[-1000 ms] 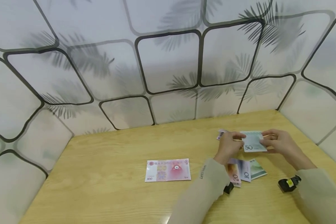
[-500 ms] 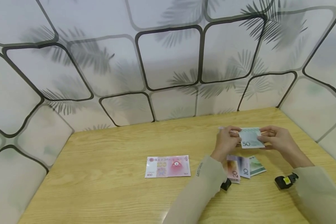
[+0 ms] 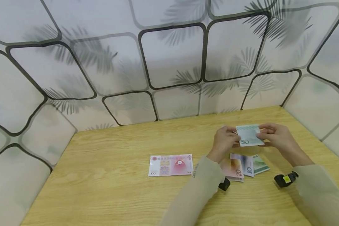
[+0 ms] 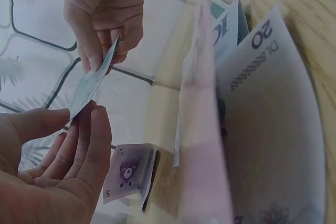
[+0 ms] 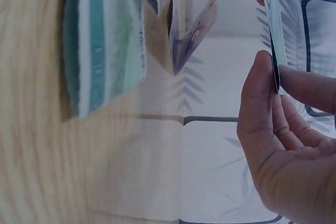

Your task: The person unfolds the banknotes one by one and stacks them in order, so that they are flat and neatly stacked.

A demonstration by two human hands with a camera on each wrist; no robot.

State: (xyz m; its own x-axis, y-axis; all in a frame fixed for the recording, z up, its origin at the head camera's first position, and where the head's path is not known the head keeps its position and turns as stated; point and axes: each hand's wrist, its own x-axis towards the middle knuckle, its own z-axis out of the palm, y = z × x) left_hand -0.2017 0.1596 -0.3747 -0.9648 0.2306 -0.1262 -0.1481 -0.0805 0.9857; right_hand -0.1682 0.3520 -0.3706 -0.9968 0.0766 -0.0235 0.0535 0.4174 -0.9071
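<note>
Above the table, a folded pale green 50 banknote is pinched at both ends. My left hand grips its left edge between thumb and fingers, and my right hand does the same on the right. In the right wrist view the note shows edge-on between thumb and fingertips of my right hand. A purple 5 banknote stands folded on the table, mostly hidden behind my left hand in the head view. Below the hands lie folded notes: a 20, a 10 and a green one.
A pink 100 banknote lies flat on the wooden table, left of my left sleeve. Patterned fabric walls enclose the table at the back and sides. Black wrist cameras hang below both cuffs.
Both hands have shifted a little left with the 50 banknote between them. More of the 20 banknote now shows beside the left cuff. The head view has tilted slightly.
</note>
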